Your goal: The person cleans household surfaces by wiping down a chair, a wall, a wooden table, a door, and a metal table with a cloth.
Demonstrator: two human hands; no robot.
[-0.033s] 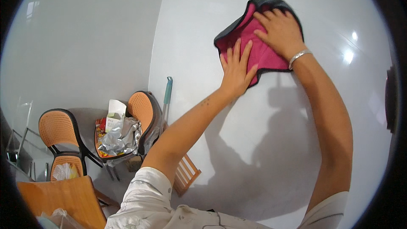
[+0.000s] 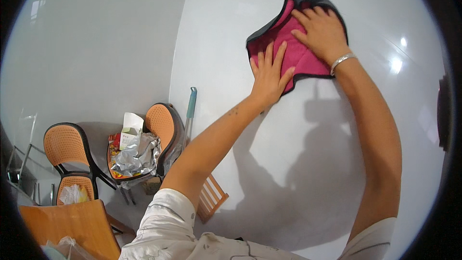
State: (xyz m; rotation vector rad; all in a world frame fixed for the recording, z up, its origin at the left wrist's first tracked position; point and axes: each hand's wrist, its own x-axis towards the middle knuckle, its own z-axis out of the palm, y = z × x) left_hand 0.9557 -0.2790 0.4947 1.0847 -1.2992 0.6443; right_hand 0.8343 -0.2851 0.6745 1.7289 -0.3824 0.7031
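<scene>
Glossy white wall (image 2: 216, 48), corner seam on the left, two bright light reflections on the right, upper-body shadow below the hands. Left hand (image 2: 270, 79): flat, fingers spread, pressing, not clenched. Right hand (image 2: 323, 33): same, higher up, fingers slightly bent. Silver-coloured metal bangle (image 2: 342, 61) on right wrist.

Both on a magenta cloth with dark grey reverse and black edging (image 2: 303, 60); it's against the wall, upper and left edges curling over. Palm contact: can't tell.

Further out, lower left: metal pole with teal handle (image 2: 191, 103), upright near the corner; slatted wooden piece (image 2: 211, 200) beyond left forearm. Black-framed chair with orange perforated back (image 2: 160, 120) carries crumpled silver foil packaging (image 2: 138, 156) and a white-and-green carton (image 2: 129, 137). Matching second chair (image 2: 65, 145) to its left, white plastic bag (image 2: 72, 194) on the seat. Orange-brown wooden tabletop (image 2: 72, 219) nearest, clear plastic bag (image 2: 70, 248) at its lower edge.
</scene>
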